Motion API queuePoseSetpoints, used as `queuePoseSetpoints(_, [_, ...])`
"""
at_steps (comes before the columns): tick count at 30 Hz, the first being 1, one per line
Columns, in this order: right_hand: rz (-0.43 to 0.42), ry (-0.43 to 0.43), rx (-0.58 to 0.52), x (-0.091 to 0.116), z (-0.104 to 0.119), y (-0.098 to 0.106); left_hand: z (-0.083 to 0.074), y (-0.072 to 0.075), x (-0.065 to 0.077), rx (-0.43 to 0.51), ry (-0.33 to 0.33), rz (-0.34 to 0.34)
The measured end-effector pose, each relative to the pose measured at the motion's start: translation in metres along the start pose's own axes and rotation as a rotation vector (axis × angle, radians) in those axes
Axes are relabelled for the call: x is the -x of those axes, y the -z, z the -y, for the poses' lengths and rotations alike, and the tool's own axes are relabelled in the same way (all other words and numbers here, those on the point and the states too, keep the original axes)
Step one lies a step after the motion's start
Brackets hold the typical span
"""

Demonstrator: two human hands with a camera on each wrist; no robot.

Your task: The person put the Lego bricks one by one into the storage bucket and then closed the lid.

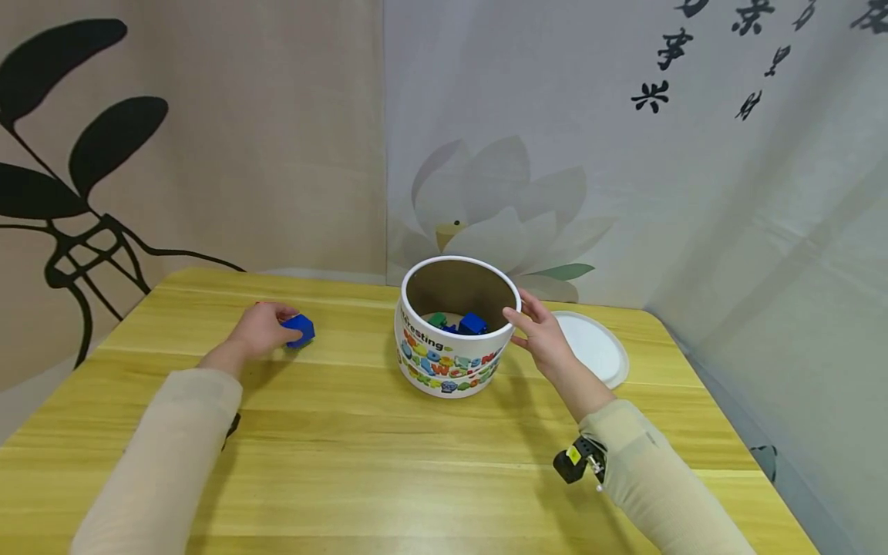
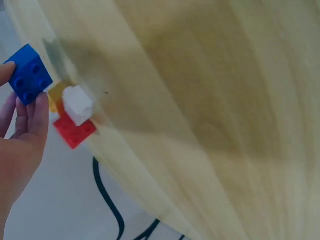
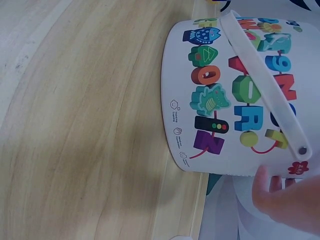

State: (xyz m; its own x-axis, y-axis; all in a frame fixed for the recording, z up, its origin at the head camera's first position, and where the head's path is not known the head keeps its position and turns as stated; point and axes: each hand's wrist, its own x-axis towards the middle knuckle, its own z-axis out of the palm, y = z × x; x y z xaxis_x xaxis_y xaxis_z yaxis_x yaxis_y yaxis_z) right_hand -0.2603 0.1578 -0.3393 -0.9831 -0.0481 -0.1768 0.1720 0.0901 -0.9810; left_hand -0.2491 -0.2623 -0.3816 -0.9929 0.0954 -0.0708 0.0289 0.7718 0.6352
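My left hand (image 1: 260, 330) pinches a blue toy brick (image 2: 31, 75) between thumb and fingers, above the left part of the table. Close by in the left wrist view lie a red brick (image 2: 75, 131), a white brick (image 2: 78, 105) and a yellow brick (image 2: 56, 96); in the head view the left hand mostly hides them. A white printed bucket (image 1: 447, 366) stands upright at the table's middle, holding a blue brick (image 1: 473, 324) and a green piece (image 1: 437, 319). Against its right side rests my right hand (image 1: 544, 339), fingers extended, thumb at the rim.
A round white lid (image 1: 595, 351) lies right of the bucket, behind the right hand. The bucket's white handle (image 3: 267, 87) hangs down along its side. Behind the wooden table (image 1: 375, 478) hangs a printed cloth backdrop (image 1: 291, 154).
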Motion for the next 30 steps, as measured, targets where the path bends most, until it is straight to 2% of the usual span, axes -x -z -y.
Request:
queuePoseSetpoints(5, [-0.001, 0.002, 0.003, 0.000, 0.000, 0.000, -0.011, 0.004, -0.002, 0.054, 0.009, -0.011])
queuePoseSetpoints(17, [-0.006, -0.003, 0.003, 0.000, 0.001, -0.001, -0.035, 0.020, -0.005, 0.162, 0.018, 0.013])
queuePoseSetpoints(23, [-0.007, -0.007, 0.003, 0.000, 0.001, -0.001, -0.049, 0.026, -0.007, 0.169, -0.021, 0.010])
queuePoseSetpoints(30, [-0.002, -0.006, 0.007, 0.000, 0.001, 0.000, -0.073, 0.034, -0.009, 0.214, -0.039, 0.003])
